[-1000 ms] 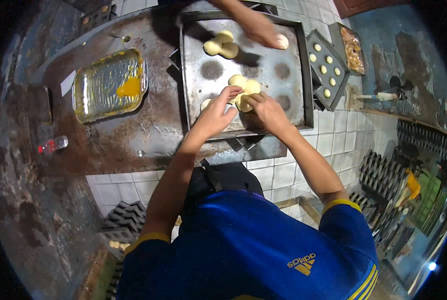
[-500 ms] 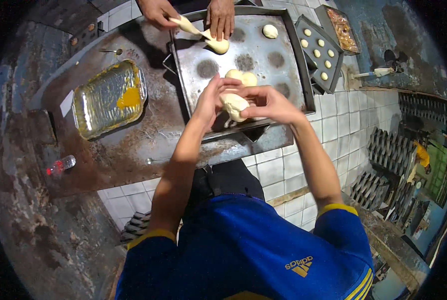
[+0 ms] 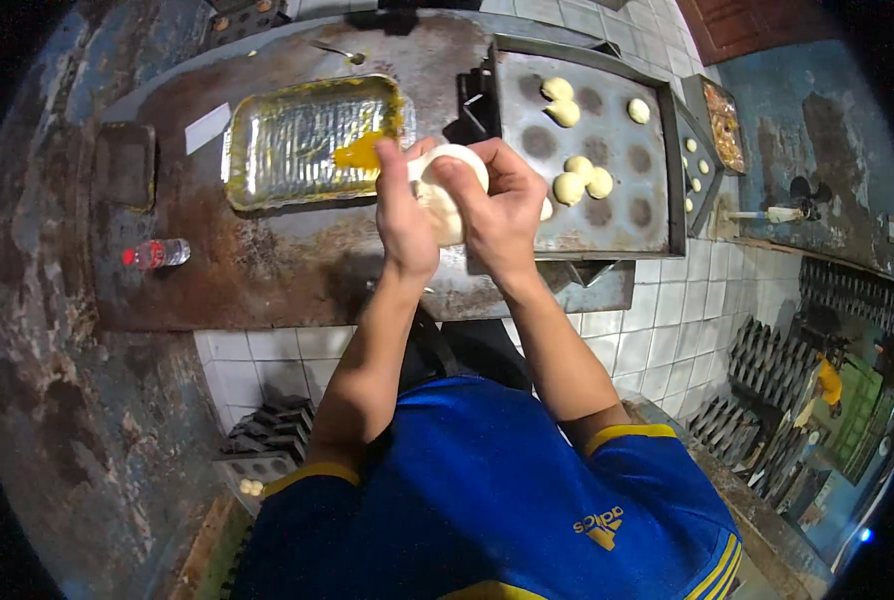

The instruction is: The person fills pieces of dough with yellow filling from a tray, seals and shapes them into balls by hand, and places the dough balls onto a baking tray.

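Both hands meet above the middle of the counter [image 3: 297,270], raised over its surface. The left hand [image 3: 404,218] and the right hand [image 3: 499,205] each have their grip curled closed around one pale lump of dough [image 3: 445,190], pressed between the palms with fingers wrapped over its top and sides.

At about ten o'clock from the hands lies a shallow foil tray [image 3: 297,140] holding a thin film of yellow oil, pooled thickest in its right corner, just beside the left hand. At nine o'clock, well apart, a small clear bottle with a red cap [image 3: 155,254] lies on its side.

At two o'clock sits a dark metal baking tray [image 3: 607,215] with round greasy marks; several dough balls [image 3: 582,180] rest in it, three clustered near the middle and three more toward its far end. Beyond it, a smaller tray [image 3: 695,165] carries a few small pale pieces.
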### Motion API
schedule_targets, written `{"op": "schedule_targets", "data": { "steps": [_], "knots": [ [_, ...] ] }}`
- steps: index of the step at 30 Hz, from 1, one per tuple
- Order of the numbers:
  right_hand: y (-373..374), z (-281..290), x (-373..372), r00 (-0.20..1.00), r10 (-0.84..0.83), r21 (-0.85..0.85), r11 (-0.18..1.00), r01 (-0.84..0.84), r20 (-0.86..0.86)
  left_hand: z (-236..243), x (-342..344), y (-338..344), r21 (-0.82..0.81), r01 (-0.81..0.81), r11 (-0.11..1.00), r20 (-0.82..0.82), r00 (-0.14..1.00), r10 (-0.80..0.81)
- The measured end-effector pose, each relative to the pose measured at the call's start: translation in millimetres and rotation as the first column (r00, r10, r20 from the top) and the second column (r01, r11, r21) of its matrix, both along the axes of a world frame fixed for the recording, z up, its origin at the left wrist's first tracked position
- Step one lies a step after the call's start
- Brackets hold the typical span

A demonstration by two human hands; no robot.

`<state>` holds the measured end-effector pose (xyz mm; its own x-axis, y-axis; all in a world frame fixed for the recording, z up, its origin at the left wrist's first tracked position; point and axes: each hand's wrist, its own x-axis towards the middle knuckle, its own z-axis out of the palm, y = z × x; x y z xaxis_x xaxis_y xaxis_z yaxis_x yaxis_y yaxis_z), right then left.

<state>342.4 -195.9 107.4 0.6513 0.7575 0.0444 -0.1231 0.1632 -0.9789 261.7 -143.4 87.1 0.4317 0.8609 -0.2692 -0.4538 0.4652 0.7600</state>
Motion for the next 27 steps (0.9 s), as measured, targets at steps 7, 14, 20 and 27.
{"op": "schedule_targets", "data": {
  "steps": [7, 14, 20, 27],
  "knots": [
    [41.6, 10.1, -45.2, 0.984, 0.177, -0.116, 0.977, -0.178, -0.021, -2.8, -88.1, 47.7, 0.383, 0.1, 0.918, -0.183, 0.983, -0.031],
    [67.5, 64.9, -77.7, 0.742, 0.662, -0.326, 0.682, -0.655, -0.106, -64.4, -147.0, 90.5, 0.367, 0.174, 0.914, -0.25, 0.965, -0.084],
    [67.7, -11.8, -97.3, 0.727, 0.589, -0.531, 0.766, -0.362, 0.354, -97.2, -198.1, 65.8, 0.692, 0.419, 0.588, -0.445, 0.889, -0.11],
    [-80.0, -297.4, -123.0, 0.228, 0.915, -0.943, 0.327, 0.062, 0.332, -149.7, -276.9, 66.7, 0.321, 0.619, 0.717, -0.907, 0.42, 0.044]
  ]
}}
